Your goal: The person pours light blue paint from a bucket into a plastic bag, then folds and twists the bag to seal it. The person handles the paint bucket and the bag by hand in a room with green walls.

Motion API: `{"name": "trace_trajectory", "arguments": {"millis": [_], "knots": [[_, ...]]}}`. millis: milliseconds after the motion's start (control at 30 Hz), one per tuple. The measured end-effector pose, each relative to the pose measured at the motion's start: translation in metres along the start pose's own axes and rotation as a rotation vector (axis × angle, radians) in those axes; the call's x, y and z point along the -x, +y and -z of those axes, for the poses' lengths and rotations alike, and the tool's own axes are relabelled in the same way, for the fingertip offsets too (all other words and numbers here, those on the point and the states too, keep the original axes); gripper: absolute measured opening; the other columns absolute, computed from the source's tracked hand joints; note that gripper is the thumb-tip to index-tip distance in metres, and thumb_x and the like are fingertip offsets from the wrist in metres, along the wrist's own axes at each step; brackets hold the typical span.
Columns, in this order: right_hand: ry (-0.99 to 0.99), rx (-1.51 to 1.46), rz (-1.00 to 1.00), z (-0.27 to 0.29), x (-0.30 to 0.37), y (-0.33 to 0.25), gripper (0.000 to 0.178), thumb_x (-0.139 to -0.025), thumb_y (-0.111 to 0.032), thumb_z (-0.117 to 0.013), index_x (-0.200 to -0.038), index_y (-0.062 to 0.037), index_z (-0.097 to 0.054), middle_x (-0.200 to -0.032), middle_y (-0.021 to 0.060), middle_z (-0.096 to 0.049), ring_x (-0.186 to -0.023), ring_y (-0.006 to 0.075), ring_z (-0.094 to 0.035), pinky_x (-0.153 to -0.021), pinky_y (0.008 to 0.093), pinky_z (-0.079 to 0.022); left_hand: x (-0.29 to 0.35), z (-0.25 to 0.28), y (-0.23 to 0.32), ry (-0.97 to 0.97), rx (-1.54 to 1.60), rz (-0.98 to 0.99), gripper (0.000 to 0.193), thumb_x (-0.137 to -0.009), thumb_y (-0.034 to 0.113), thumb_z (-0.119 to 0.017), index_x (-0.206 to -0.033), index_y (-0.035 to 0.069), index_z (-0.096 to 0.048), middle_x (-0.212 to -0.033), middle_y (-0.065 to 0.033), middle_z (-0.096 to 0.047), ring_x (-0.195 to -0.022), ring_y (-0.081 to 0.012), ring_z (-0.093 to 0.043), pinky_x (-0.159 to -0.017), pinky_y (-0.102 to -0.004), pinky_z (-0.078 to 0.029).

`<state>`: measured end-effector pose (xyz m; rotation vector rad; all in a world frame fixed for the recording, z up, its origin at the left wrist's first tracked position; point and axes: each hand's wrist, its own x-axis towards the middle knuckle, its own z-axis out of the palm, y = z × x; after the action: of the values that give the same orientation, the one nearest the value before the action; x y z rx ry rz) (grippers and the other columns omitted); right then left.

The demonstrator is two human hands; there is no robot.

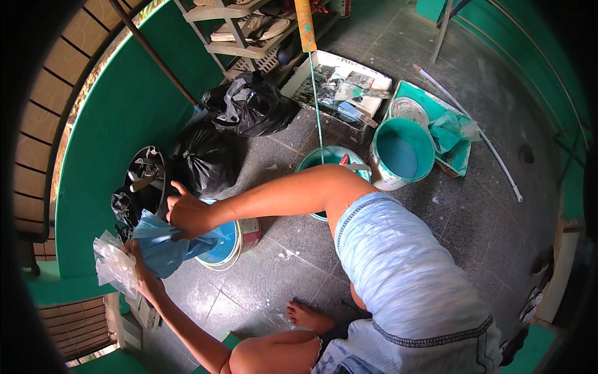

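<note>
A plastic bag, clear at one end and coated inside with blue paint, stretches between my two hands at the left. My left hand grips it near the crumpled clear end. My right hand is closed round the blue part, one digit sticking up. The bag's other end hangs over the rim of a paint bucket with light blue paint inside. My right forearm crosses above the floor and hides part of a second bucket of green paint. A roller handle with an orange grip stands in that one.
Right of the green paint bucket stands a teal-coated bucket. Behind are a white paint tray with scrapers and a green tray. Black garbage bags and a dark bin line the left wall. A pale pole lies at right.
</note>
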<state>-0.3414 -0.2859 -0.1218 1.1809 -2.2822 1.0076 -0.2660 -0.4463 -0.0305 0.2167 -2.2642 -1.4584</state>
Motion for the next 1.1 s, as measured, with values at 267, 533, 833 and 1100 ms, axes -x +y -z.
{"name": "trace_trajectory", "arguments": {"millis": [267,533,833,1100], "knots": [[0.077,-0.048,0.025,-0.016,0.012,0.015,0.034,-0.066,-0.04,-0.07,-0.07,-0.0067,-0.066,-0.063,0.005,-0.052,-0.081,0.0217,-0.052,-0.101,0.0634,-0.013,0.0,0.003,-0.002,-0.02,-0.037,-0.011,0.041,-0.083,0.031,-0.063,-0.11,0.001,-0.055,-0.104,-0.0098,-0.054,-0.094,-0.0197,-0.05,-0.086,-0.0339,-0.041],[-0.053,-0.202,-0.088,-0.005,0.018,0.019,0.048,-0.068,-0.05,-0.065,-0.079,-0.003,-0.065,-0.084,0.0117,-0.061,-0.095,0.0272,-0.053,-0.1,0.0642,-0.011,0.01,-0.008,0.018,-0.011,-0.114,-0.214,0.021,-0.087,0.022,-0.059,-0.091,0.002,-0.059,-0.083,-0.0037,-0.054,-0.078,-0.0133,-0.048,-0.074,-0.0276,-0.04],[0.083,-0.229,-0.004,0.022,0.007,0.01,0.022,-0.058,-0.03,-0.067,-0.073,-0.0135,-0.067,-0.078,0.0008,-0.062,-0.09,0.0206,-0.056,-0.101,0.0605,-0.015,0.011,-0.008,0.003,-0.143,-0.254,-0.227,0.019,-0.086,0.02,-0.06,-0.092,0.002,-0.057,-0.086,-0.0044,-0.053,-0.081,-0.0134,-0.049,-0.073,-0.0281,-0.04],[0.112,-0.22,-0.022,0.0,0.021,0.013,0.025,-0.057,-0.026,-0.072,-0.076,-0.0119,-0.064,-0.08,-0.0014,-0.061,-0.09,0.02,-0.055,-0.099,0.0526,-0.023,0.013,-0.008,0.008,-0.03,0.104,-0.1,0.018,-0.086,0.019,-0.06,-0.089,0.001,-0.058,-0.081,-0.0015,-0.052,-0.076,-0.0105,-0.046,-0.071,-0.025,-0.038]]}}
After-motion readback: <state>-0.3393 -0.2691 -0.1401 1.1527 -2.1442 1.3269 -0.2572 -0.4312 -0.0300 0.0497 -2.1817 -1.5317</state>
